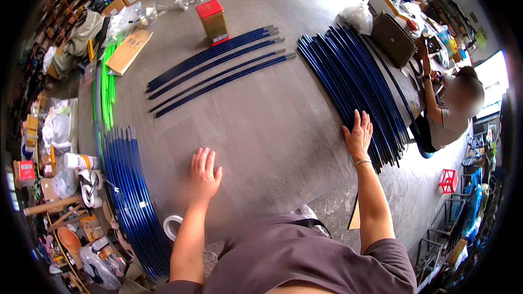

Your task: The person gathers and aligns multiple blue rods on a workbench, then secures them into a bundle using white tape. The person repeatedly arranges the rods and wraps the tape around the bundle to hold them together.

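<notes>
My left hand hovers over or rests on the grey tabletop, fingers stretched out and nothing in them; which of the two I cannot tell. With fingers spread, my right hand lies at the near left edge of a wide stack of dark blue rods, apparently touching them. Farther off, in the middle of the table, several more blue rods with grey tips are laid out in separate rows. Along the left edge runs another bundle of blue rods, tips pointing away from me.
A red-lidded tin stands behind the middle rods. Bright green rods and a wooden board lie at the far left. A tape roll sits near my left forearm. Another person works at the right, beside a dark case.
</notes>
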Motion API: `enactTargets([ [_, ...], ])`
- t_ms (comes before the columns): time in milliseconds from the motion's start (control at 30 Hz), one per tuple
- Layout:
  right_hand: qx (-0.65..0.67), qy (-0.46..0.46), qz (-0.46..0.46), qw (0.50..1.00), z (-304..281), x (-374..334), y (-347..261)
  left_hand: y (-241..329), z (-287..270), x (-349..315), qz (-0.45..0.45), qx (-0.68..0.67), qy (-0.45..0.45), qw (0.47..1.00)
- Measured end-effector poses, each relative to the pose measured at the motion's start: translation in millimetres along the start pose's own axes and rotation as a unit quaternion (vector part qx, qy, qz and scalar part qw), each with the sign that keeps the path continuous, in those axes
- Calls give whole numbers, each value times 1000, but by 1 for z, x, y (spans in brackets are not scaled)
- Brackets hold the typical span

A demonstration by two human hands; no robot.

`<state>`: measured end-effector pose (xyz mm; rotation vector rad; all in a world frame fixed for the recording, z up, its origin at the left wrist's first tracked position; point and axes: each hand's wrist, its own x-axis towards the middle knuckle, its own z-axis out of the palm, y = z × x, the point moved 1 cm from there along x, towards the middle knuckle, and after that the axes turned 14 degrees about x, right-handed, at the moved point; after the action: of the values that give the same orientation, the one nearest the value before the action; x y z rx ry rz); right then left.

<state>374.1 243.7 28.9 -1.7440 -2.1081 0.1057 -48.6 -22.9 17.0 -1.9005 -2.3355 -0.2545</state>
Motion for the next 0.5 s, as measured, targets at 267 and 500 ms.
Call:
enactTargets([
  [267, -9, 17, -140, 990, 21, 10, -33, -6, 2, 11, 0, -47, 10, 999],
  [500, 175, -50, -229, 956, 44, 11, -68, -16, 9, 109, 28, 12, 52, 998],
])
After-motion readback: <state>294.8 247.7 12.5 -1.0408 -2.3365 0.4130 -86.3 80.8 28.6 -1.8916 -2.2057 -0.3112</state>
